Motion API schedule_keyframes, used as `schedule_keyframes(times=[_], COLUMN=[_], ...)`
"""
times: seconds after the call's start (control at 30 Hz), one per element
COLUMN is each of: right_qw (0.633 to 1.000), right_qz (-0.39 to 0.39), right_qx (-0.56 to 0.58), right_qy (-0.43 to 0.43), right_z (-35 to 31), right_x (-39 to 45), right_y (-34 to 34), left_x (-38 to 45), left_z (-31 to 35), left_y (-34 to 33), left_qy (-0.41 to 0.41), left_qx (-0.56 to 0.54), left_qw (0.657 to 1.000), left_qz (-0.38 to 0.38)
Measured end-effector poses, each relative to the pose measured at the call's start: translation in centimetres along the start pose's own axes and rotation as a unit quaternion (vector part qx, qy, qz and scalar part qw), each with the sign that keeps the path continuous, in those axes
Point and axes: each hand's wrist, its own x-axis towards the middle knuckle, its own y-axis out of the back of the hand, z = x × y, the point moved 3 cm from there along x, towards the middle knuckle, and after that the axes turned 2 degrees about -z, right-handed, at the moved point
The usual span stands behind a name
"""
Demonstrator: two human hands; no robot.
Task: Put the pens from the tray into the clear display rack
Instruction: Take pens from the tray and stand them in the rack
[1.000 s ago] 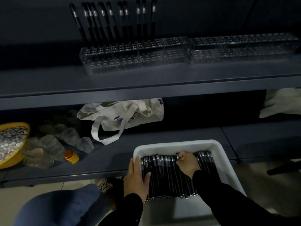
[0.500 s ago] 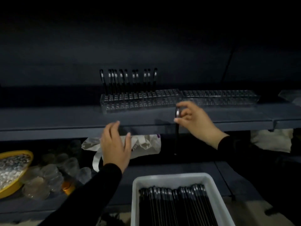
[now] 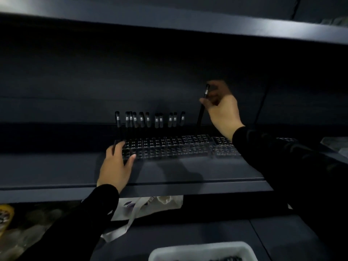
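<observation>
A clear display rack (image 3: 169,146) lies along the dark middle shelf, with several black pens (image 3: 148,120) standing upright in its left and middle holes. My right hand (image 3: 220,110) pinches one black pen (image 3: 202,110) near its top; the pen is nearly upright with its tip down at the rack's right part. My left hand (image 3: 116,164) grips the rack's left end, thumb on the front face. The white tray (image 3: 203,250) shows only its far rim at the bottom edge, with a few pens inside.
A second clear rack (image 3: 224,147) continues to the right, partly behind my right sleeve. A white tote bag (image 3: 148,205) lies on the lower shelf, a yellow bowl (image 3: 5,213) at far left. The upper shelf (image 3: 188,25) overhangs the racks.
My right hand lifted the pen from below the shelf edge up over the rack. My left hand moved from the air onto the rack's left end. The view tilted upward.
</observation>
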Motion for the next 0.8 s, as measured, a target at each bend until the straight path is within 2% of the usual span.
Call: schedule_keyframes(times=[0.17,0.4,0.5,0.67,0.8], right_qw=[0.999,0.998,0.994,0.992,0.991], right_qz=[0.015,-0.047,-0.089,-0.098,-0.119], right_qx=[0.026,-0.026,-0.012,0.018,-0.040], right_qy=[-0.018,-0.040,-0.063,-0.075,-0.047], right_z=[2.2,4.5,6.0,5.8,5.9], right_x=[2.0,2.1,1.2,0.4,-1.1], right_y=[-4.1,-6.8,-7.4,-7.3,-7.3], left_x=[0.1,0.1,0.0,0.1,0.0], left_z=[0.0,-0.1,-0.2,-0.4,-0.3], left_y=[-0.3,-0.2,-0.2,-0.3,-0.4], left_qy=[0.004,-0.006,-0.007,-0.013,-0.013], left_qx=[0.009,0.007,0.006,0.007,0.013], left_qw=[1.000,1.000,1.000,1.000,1.000], left_qz=[0.009,0.021,0.020,0.020,0.020])
